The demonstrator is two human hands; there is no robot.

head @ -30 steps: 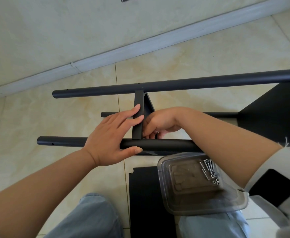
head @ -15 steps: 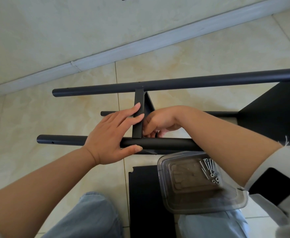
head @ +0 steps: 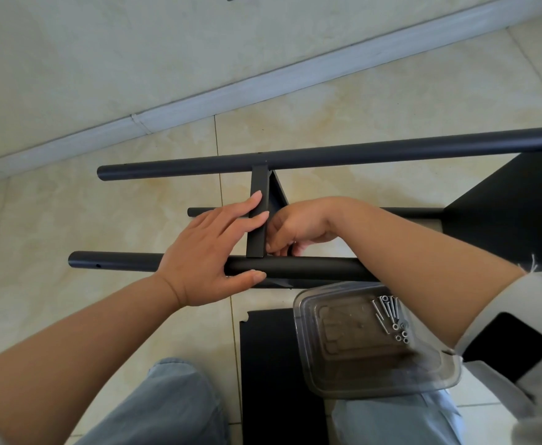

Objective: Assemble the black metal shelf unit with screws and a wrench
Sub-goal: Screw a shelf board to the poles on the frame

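The shelf frame lies on its side on the tiled floor, in front of the person's knees. Landmark: the near tube [head: 295, 271], running left to right.

Positions relative to the near tube:
- A flat crossbar [head: 258, 216] rises from its middle to the far tube [head: 327, 157].
- A shelf panel [head: 507, 216] stands at its right end.
- A clear tray [head: 375, 364] holding screws [head: 390, 313] sits just in front of it, on the person's right knee.
- A loose black panel [head: 269, 380] lies on the floor in front of it, partly under the tray.

Hand state:
- Left hand [head: 211, 252]: fingers straight, laid across the crossbar, thumb pressing the front of the near tube. It braces the joint without curling round it.
- Right hand [head: 295, 231]: fingers curled at the joint just behind the near tube, right of the crossbar. What they pinch is hidden; probably a screw or nut.

Handling, as a judgement: the steel frame is rigid and moderately heavy, and its painted tubes are smooth, so they may roll or slip. Hold a tube close to the joint, not at a free end, to keep the holes aligned. The small screws drop easily; keep them in the tray.
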